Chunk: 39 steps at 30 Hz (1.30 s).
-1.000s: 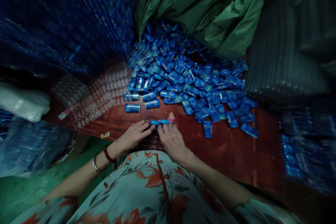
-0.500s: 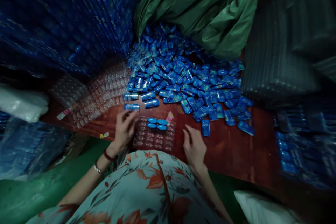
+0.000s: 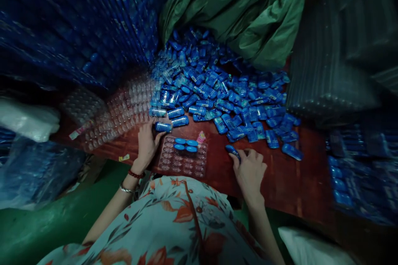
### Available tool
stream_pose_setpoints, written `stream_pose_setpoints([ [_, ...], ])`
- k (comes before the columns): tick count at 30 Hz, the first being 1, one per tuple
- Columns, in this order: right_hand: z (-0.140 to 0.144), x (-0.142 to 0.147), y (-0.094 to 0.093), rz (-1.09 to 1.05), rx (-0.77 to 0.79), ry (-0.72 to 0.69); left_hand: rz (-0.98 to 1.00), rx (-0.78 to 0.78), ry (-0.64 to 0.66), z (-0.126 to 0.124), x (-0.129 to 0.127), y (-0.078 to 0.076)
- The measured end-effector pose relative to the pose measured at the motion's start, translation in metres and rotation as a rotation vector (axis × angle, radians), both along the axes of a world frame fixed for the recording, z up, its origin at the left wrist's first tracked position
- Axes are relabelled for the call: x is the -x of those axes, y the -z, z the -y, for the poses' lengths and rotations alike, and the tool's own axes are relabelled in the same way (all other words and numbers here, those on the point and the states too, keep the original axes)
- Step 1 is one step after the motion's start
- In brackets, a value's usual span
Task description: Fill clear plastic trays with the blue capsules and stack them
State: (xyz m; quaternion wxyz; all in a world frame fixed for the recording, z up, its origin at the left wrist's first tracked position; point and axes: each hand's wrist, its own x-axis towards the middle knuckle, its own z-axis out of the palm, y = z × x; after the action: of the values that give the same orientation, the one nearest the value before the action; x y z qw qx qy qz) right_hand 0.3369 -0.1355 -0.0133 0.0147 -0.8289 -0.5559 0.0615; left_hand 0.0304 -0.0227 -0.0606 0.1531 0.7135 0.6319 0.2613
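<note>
In front of my body a clear plastic blister tray [image 3: 183, 165] lies on the table, with several blue oval pieces [image 3: 185, 145] in its upper part. Left of the tray, my left hand [image 3: 146, 143] has its thumb and fingers closed around a small blue shiny packet [image 3: 163, 127]. To the right of the tray, my right hand [image 3: 251, 167] pinches another small blue packet [image 3: 233, 152], which is tilted. A small pink tag [image 3: 201, 137] sits at the tray's upper right corner.
A heap of blue packets [image 3: 214, 87] spreads behind the tray, below a green sack [image 3: 242, 12]. Clear blister sheets [image 3: 121, 105] fan out at left beside tall blue stacks [image 3: 93, 20]. Grey stacked trays [image 3: 329, 62] stand at right on the reddish-brown table [image 3: 280, 182].
My right hand has moved right and taken the blue packet that lay near the heap's front edge. My left hand has closed on a packet and shifted it slightly right.
</note>
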Motion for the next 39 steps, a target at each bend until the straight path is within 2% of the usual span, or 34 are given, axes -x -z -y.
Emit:
stream_pose_setpoints([
  [2, 0.004, 0.006, -0.002, -0.249, -0.12, -0.014, -0.03, 0.006, 0.049, 0.002, -0.002, 0.002],
  [5, 0.01, 0.021, 0.001, -0.796, -0.258, 0.056, -0.034, 0.023, 0.09, 0.002, -0.004, 0.005],
  [7, 0.013, 0.035, 0.005, -1.088, -0.221, 0.126, -0.032, 0.017, 0.104, 0.002, -0.004, 0.007],
  [9, 0.015, 0.05, 0.01, -1.2, -0.183, 0.113, -0.021, 0.007, 0.114, 0.0, -0.005, 0.008],
  [10, 0.015, 0.058, 0.012, -1.18, -0.189, 0.056, -0.009, 0.009, 0.123, -0.001, -0.005, 0.009],
  [12, 0.011, 0.069, 0.016, -1.021, -0.241, -0.145, 0.021, 0.029, 0.148, -0.004, -0.007, 0.01],
  [14, 0.006, 0.076, 0.018, -0.762, -0.246, -0.388, 0.051, 0.051, 0.172, -0.007, -0.009, 0.01],
  [16, -0.001, 0.079, 0.018, -0.477, -0.207, -0.552, 0.118, 0.038, 0.176, -0.01, -0.01, 0.01],
  [18, -0.006, 0.082, 0.012, -0.236, -0.147, -0.627, 0.218, 0.0, 0.146, -0.01, -0.009, 0.009],
  [21, -0.012, 0.088, -0.004, -0.059, -0.04, -0.692, 0.304, -0.029, 0.048, -0.003, -0.002, 0.008],
  [24, -0.017, 0.094, -0.018, 0.008, 0.028, -0.751, 0.314, -0.02, -0.075, 0.012, 0.008, 0.006],
  [26, -0.017, 0.096, -0.02, 0.03, 0.019, -0.788, 0.304, -0.027, -0.132, 0.024, 0.013, 0.003],
  [31, -0.013, 0.093, -0.011, -0.023, -0.082, -0.839, 0.235, -0.161, -0.136, 0.056, 0.021, -0.019],
  [34, -0.012, 0.09, -0.01, -0.073, -0.109, -0.858, 0.255, -0.191, -0.057, 0.071, 0.018, -0.036],
  [39, -0.019, 0.093, -0.021, -0.065, -0.083, -0.871, 0.125, -0.147, 0.246, 0.081, 0.017, -0.055],
])
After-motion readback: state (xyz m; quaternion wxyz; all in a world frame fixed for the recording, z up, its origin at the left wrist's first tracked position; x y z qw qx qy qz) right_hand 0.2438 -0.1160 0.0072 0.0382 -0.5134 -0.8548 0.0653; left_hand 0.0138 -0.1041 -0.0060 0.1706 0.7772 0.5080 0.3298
